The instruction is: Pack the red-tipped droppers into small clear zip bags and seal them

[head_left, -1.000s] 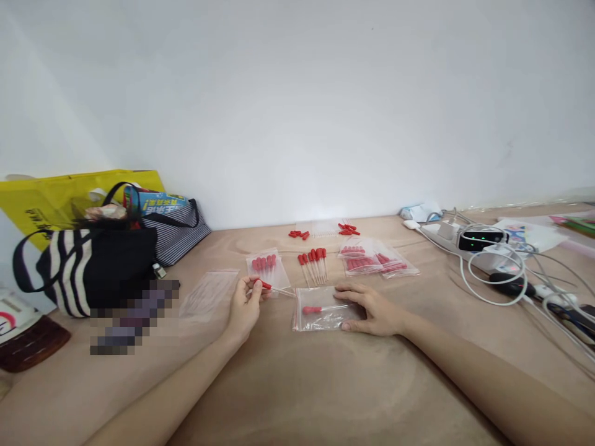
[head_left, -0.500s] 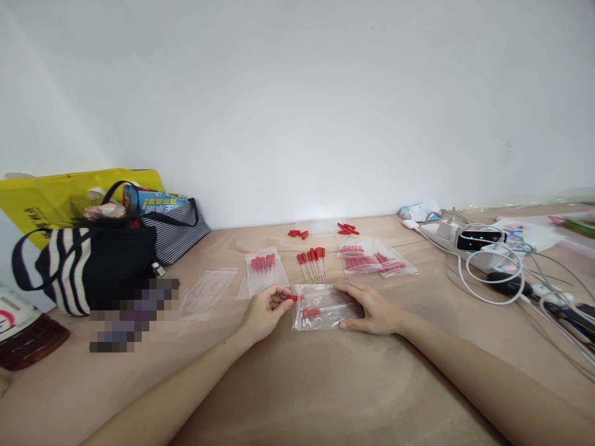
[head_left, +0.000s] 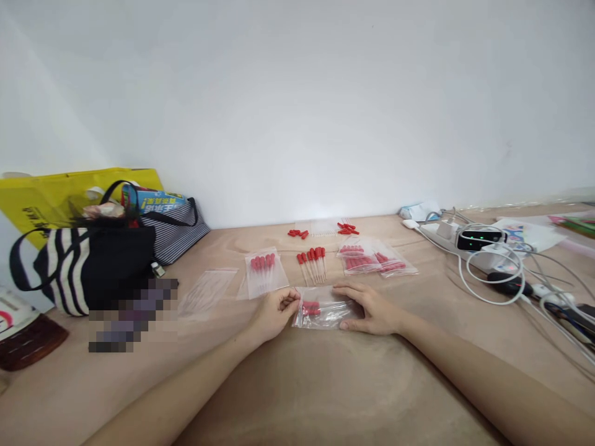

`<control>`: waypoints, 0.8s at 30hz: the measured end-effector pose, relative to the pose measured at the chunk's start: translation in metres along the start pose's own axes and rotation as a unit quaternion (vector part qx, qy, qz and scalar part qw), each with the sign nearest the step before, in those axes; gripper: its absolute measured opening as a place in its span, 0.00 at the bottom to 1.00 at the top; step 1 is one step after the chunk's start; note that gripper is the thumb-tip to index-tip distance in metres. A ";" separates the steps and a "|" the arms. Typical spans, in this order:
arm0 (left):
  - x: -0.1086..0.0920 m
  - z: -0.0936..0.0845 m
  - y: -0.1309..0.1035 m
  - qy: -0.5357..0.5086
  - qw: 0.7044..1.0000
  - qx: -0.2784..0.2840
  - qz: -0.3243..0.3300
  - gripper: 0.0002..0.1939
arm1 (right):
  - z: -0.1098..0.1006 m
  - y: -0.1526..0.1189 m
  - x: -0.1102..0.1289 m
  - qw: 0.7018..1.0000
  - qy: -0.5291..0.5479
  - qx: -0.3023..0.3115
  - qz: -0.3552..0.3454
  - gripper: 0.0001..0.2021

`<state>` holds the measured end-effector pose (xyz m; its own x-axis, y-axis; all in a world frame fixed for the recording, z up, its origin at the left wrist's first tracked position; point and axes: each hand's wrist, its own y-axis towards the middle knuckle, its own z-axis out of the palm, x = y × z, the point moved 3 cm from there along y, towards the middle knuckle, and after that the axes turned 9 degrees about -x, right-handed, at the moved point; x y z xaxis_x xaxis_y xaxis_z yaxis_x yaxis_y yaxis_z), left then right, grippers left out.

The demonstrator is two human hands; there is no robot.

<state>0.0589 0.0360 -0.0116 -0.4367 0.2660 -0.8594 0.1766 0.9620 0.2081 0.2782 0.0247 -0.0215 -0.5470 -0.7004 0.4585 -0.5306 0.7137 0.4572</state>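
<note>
A clear zip bag (head_left: 332,314) lies flat on the table, its mouth toward the left. Two red-topped droppers (head_left: 311,308) rest side by side inside it, near the mouth. My left hand (head_left: 277,311) is closed at the upper left corner of the bag, fingertips pinched at its edge. Spread over the right end of the bag, my right hand (head_left: 369,310) has thumb and fingers apart. Just behind the bag, several loose red-topped droppers (head_left: 313,263) are fanned out. A filled bag of droppers (head_left: 264,269) lies behind my left hand, and more filled bags (head_left: 362,260) are to the right.
Flat clear bags (head_left: 209,291) lie left of centre. Small red caps (head_left: 297,233) and clear tubes are near the wall. Black (head_left: 116,260), striped and yellow bags and a jar (head_left: 30,334) stand left. A power strip (head_left: 437,235) with tangled cables lies right.
The dropper that my left hand held at the bag's mouth is now inside, beside the other one. My left hand has shifted slightly right. The right hand has hardly moved.
</note>
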 end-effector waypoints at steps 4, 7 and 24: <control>-0.005 -0.001 -0.002 0.043 0.997 0.063 0.004 0.08 | 0.000 0.000 -0.001 1.000 -0.008 0.001 -0.001 0.32; -0.005 -0.002 -0.001 0.053 0.996 0.066 -0.001 0.11 | 0.000 0.000 0.000 1.000 -0.016 0.007 0.001 0.32; 0.001 -0.026 0.050 0.157 0.987 -0.022 0.006 0.07 | 0.000 0.000 -0.001 0.999 -0.028 0.020 0.006 0.32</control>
<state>0.0445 0.0862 0.0098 -0.6883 0.2758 -0.6709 0.1470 0.9588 0.2433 0.2785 0.0254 -0.0223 -0.5884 -0.6915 0.4190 -0.5494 0.7222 0.4203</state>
